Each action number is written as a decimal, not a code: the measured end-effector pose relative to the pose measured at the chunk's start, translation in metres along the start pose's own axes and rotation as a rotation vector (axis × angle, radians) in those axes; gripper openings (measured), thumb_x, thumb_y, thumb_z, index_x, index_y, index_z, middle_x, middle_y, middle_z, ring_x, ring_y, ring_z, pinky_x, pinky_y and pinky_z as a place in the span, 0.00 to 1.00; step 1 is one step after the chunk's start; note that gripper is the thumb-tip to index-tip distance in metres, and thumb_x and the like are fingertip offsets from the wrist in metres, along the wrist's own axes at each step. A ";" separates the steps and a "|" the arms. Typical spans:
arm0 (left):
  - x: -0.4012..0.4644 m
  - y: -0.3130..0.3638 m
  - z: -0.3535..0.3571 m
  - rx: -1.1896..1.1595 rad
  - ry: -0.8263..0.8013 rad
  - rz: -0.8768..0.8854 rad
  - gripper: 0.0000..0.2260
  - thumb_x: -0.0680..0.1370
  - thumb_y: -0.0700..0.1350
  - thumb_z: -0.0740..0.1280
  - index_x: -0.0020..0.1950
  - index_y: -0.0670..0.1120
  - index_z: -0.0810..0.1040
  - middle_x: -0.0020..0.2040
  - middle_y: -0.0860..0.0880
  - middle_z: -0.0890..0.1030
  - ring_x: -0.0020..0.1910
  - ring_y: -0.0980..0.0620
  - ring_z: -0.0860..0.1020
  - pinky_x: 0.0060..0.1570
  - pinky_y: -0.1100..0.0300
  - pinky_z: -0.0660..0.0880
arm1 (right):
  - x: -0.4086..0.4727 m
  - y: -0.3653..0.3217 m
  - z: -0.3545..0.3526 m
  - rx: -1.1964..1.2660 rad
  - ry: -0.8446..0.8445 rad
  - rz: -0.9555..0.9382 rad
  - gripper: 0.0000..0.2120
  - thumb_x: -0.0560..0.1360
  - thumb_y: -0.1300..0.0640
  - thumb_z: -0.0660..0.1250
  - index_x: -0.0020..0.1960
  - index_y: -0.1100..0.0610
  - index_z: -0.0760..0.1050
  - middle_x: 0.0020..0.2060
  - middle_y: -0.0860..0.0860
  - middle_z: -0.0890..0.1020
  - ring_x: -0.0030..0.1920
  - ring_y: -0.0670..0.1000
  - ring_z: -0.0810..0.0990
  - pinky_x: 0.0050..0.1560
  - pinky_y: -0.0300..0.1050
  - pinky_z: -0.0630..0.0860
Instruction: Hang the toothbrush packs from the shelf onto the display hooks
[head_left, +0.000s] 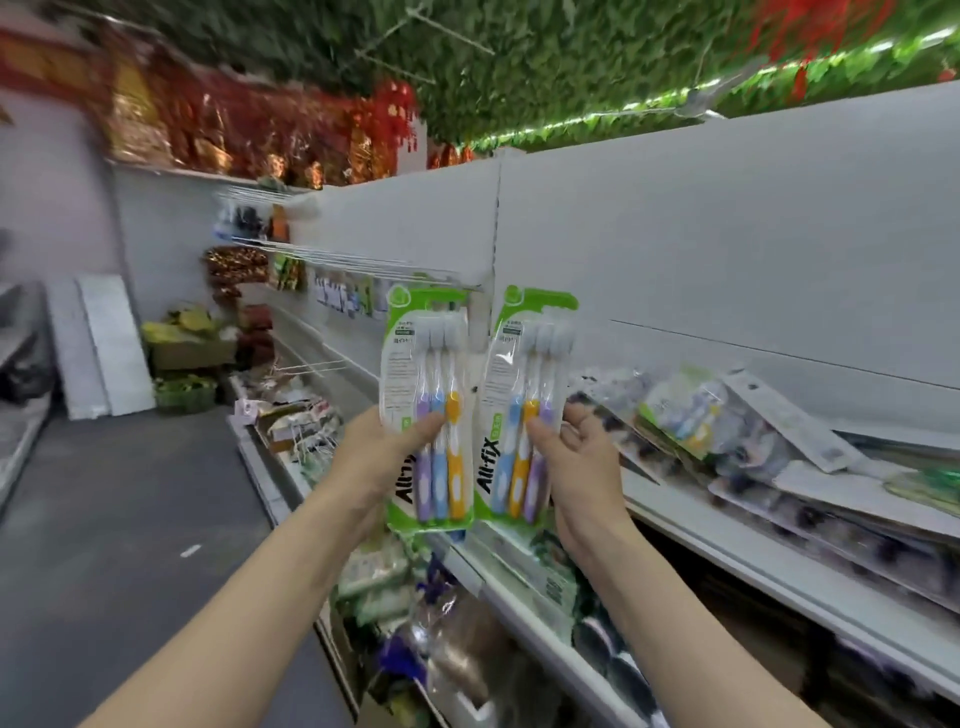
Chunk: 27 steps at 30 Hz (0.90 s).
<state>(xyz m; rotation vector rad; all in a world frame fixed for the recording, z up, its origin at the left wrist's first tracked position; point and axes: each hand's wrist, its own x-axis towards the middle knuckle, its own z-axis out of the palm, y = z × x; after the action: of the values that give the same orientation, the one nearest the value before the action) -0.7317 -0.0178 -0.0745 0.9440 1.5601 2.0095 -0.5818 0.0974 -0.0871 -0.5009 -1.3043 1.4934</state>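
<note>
I hold two green-and-white toothbrush packs upright in front of the white back panel. My left hand (382, 447) grips the left pack (428, 364) at its lower edge, thumb across the front. In my right hand (576, 457) the right pack (524, 374) is pinched at its right side. Each pack shows three brushes in purple, blue and orange. The packs' tops reach up near the wire display hooks (363, 262), which jut from the panel. More toothbrush packs (691, 410) lie in a loose pile on the white shelf (727, 545) to the right.
Hanging goods (343, 296) fill hooks further left along the panel. Lower shelves hold bagged goods (395, 587). The grey aisle floor (130, 519) opens to the left, with cardboard boxes (189, 353) and white boards (111, 343) at its far end.
</note>
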 end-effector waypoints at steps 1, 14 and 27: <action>0.021 -0.001 -0.008 0.012 -0.011 -0.016 0.07 0.76 0.40 0.72 0.54 0.45 0.83 0.48 0.48 0.87 0.48 0.52 0.84 0.45 0.62 0.76 | 0.018 0.008 0.014 0.014 -0.012 0.017 0.09 0.78 0.64 0.69 0.58 0.59 0.76 0.48 0.53 0.87 0.50 0.52 0.86 0.51 0.46 0.82; 0.211 -0.051 -0.164 -0.002 -0.029 -0.065 0.14 0.77 0.38 0.70 0.62 0.45 0.80 0.56 0.47 0.85 0.57 0.47 0.83 0.60 0.50 0.76 | 0.161 0.130 0.211 -0.007 -0.198 0.164 0.11 0.78 0.59 0.71 0.58 0.62 0.77 0.48 0.56 0.87 0.48 0.55 0.87 0.50 0.50 0.83; 0.388 -0.086 -0.355 0.108 -0.270 -0.064 0.10 0.76 0.39 0.72 0.57 0.46 0.82 0.52 0.48 0.86 0.53 0.49 0.84 0.57 0.51 0.78 | 0.249 0.217 0.412 -0.120 0.028 0.156 0.08 0.78 0.52 0.71 0.49 0.57 0.82 0.46 0.56 0.87 0.51 0.60 0.85 0.58 0.62 0.80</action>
<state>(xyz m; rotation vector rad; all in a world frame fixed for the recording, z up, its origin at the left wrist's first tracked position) -1.2613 0.0360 -0.1074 1.1388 1.5383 1.6883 -1.1064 0.1560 -0.0737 -0.7125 -1.3639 1.5353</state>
